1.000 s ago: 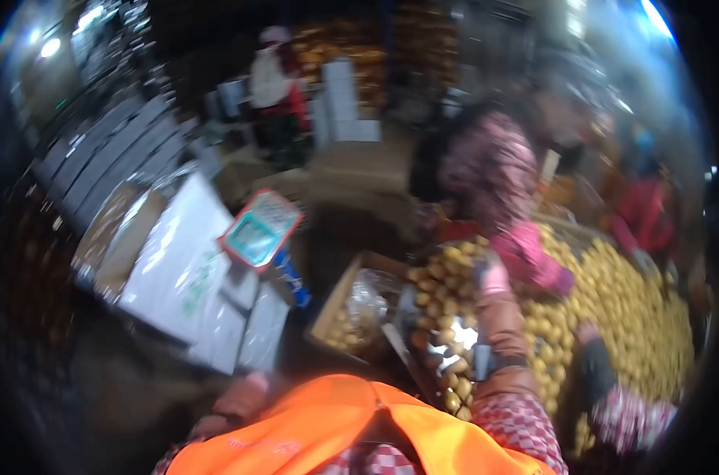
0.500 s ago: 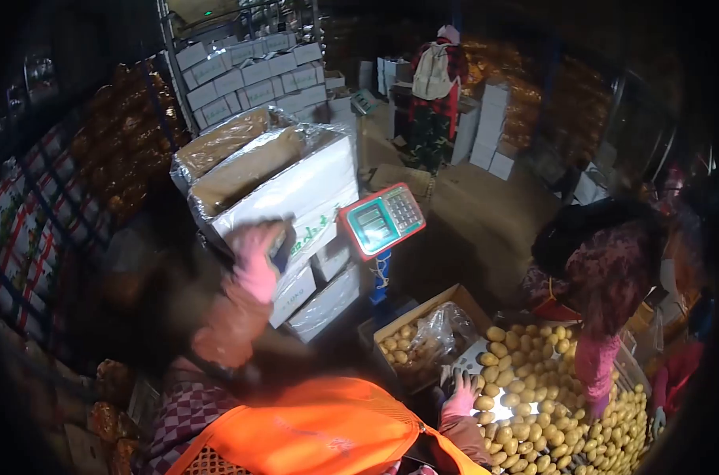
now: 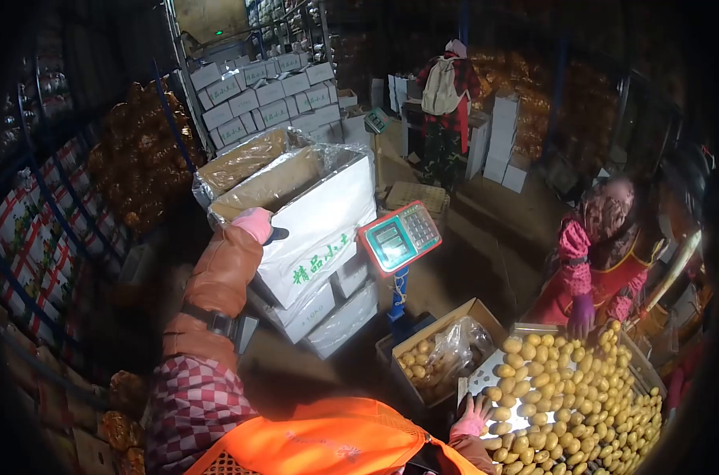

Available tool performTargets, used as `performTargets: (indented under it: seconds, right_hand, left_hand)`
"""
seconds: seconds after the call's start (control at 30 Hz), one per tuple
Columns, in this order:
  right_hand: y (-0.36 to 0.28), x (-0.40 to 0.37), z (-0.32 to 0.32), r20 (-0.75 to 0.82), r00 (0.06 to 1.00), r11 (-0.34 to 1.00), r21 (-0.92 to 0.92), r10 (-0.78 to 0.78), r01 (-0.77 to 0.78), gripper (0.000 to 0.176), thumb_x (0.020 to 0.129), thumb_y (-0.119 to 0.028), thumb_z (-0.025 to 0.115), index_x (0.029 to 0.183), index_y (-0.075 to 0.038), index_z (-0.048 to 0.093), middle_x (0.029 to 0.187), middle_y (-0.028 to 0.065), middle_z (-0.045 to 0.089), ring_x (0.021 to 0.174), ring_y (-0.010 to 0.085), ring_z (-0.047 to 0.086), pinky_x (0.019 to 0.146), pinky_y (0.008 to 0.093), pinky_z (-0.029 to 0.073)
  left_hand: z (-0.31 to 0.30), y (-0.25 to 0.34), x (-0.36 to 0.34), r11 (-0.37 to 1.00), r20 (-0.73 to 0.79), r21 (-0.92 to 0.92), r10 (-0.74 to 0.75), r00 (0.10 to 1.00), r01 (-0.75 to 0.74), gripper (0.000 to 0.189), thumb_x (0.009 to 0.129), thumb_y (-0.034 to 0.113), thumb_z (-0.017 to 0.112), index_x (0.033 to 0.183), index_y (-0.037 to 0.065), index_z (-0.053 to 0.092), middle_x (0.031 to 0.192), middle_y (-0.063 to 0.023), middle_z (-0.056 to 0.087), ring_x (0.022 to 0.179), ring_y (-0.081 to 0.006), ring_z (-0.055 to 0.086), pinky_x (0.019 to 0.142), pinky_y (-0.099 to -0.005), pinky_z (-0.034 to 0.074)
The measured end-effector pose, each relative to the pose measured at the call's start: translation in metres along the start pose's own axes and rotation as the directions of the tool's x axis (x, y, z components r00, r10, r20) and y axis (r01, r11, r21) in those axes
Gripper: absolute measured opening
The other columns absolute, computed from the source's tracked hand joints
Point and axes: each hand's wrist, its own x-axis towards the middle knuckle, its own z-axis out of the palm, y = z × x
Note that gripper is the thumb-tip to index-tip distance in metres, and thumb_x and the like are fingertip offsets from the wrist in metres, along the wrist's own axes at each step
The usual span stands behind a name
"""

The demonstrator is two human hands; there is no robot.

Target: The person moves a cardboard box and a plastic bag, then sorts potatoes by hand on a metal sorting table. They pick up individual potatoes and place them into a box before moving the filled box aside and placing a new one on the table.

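My left hand [image 3: 258, 225], in a pink glove with dark fingertips, is at the near upper edge of a white box [image 3: 320, 229] with green lettering. Its fingers are closed on the box's rim. The box is lined with clear plastic and stands on other boxes. My right hand [image 3: 473, 416], also gloved, lies with fingers spread at the left edge of a table heaped with potatoes [image 3: 561, 396]. An open carton [image 3: 407, 342] holding potatoes and a plastic bag stands just beyond that hand.
A red scale display [image 3: 400, 238] stands right of the white box. A co-worker [image 3: 605, 261] reaches over the potatoes at the right. Another person [image 3: 446, 95] with a backpack stands at the back, near stacked boxes [image 3: 264, 99]. A dark shelf frame lines the left.
My left hand has come to the white box's near edge and closed there. My right hand stays by the potatoes. The co-worker at the right has straightened and moved back.
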Motion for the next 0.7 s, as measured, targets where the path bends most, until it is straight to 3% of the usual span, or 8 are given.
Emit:
performTargets:
  seconds: [0.3,0.37,0.5,0.57,0.6,0.63,0.67,0.7]
  right_hand:
    - [0.001,0.0,0.008,-0.05,0.998,0.999,-0.001,-0.032,0.032,0.081,0.073,-0.044,0.083,0.142,-0.013,0.053,0.153,0.0216,0.041,0.149,0.0475,0.025,0.122,0.0646,0.015]
    - [0.001,0.0,0.004,-0.047,0.999,1.0,-0.013,-0.028,0.027,0.082,0.073,-0.044,0.083,0.143,-0.013,0.052,0.154,0.0215,0.041,0.149,0.0475,0.025,0.123,0.0643,0.014]
    - [-0.004,-0.004,-0.006,-0.074,0.997,0.999,-0.011,-0.031,0.031,0.084,0.074,-0.044,0.082,0.145,-0.013,0.05,0.155,0.0217,0.04,0.149,0.0471,0.027,0.122,0.0643,0.017]
    - [0.003,0.006,-0.002,-0.114,0.993,0.999,0.05,0.028,-0.023,0.083,0.076,-0.043,0.081,0.147,-0.013,0.049,0.156,0.0201,0.04,0.149,0.0443,0.028,0.122,0.0612,0.021]
    - [0.006,0.01,-0.001,-0.151,0.984,0.991,0.111,0.097,-0.081,0.083,0.078,-0.042,0.081,0.148,-0.012,0.048,0.157,0.0185,0.039,0.149,0.0415,0.03,0.122,0.058,0.024]
    - [-0.012,0.014,-0.031,-0.15,0.984,0.991,0.11,0.096,-0.08,0.083,0.078,-0.042,0.081,0.148,-0.012,0.048,0.157,0.0185,0.039,0.149,0.0415,0.03,0.122,0.058,0.024]
    - [-0.045,0.024,-0.086,-0.077,0.901,0.471,0.869,0.427,-0.149,0.082,0.082,-0.041,0.078,0.151,-0.01,0.045,0.159,0.0166,0.037,0.15,0.038,0.031,0.122,0.0546,0.026]
    - [-0.063,0.027,-0.115,0.239,0.806,-0.435,0.9,0.542,0.026,0.081,0.087,-0.04,0.075,0.153,-0.008,0.042,0.162,0.0146,0.035,0.151,0.0345,0.032,0.122,0.0513,0.028]
  left_hand:
    - [-0.12,-0.017,-0.173,0.997,-0.14,-0.074,-0.027,0.99,0.017,0.055,0.082,0.056,0.078,0.11,0.009,0.077,0.101,-0.0202,0.074,0.101,-0.0424,0.068,0.089,-0.0483,0.051]
    - [-0.134,-0.041,-0.208,0.995,-0.175,-0.05,0.074,0.982,-0.084,0.051,0.082,0.055,0.078,0.111,0.013,0.077,0.1,-0.0201,0.073,0.098,-0.0416,0.068,0.086,-0.0482,0.054]
    - [-0.19,-0.044,-0.29,0.982,-0.05,-0.189,-0.035,0.998,0.025,0.04,0.083,0.043,0.082,0.104,0.009,0.078,0.09,-0.0177,0.074,0.085,-0.0366,0.07,0.077,-0.042,0.055]
    - [-0.173,-0.064,-0.302,0.967,0.018,-0.24,-0.087,0.996,0.089,0.037,0.082,0.039,0.084,0.1,0.007,0.078,0.086,-0.0171,0.073,0.081,-0.0347,0.071,0.074,-0.0399,0.055]
    - [-0.136,-0.1,-0.297,0.947,-0.282,-0.24,0.142,0.949,-0.214,0.036,0.082,0.038,0.085,0.097,0.006,0.078,0.084,-0.0168,0.073,0.079,-0.0332,0.071,0.072,-0.0391,0.055]
    - [-0.116,-0.119,-0.297,0.859,-0.551,-0.149,0.338,0.762,-0.489,0.035,0.082,0.036,0.085,0.094,0.005,0.077,0.082,-0.0165,0.073,0.077,-0.0317,0.072,0.07,-0.0384,0.055]
    - [-0.137,-0.082,-0.3,0.861,-0.209,-0.395,0.256,0.944,-0.321,0.036,0.081,0.039,0.085,0.092,0.006,0.078,0.083,-0.0172,0.072,0.077,-0.032,0.072,0.071,-0.0389,0.055]
    - [-0.162,-0.038,-0.308,0.862,-0.091,-0.178,0.465,0.881,-0.474,0.032,0.081,0.039,0.083,0.092,0.009,0.079,0.084,-0.0161,0.073,0.079,-0.0332,0.072,0.073,-0.0388,0.056]
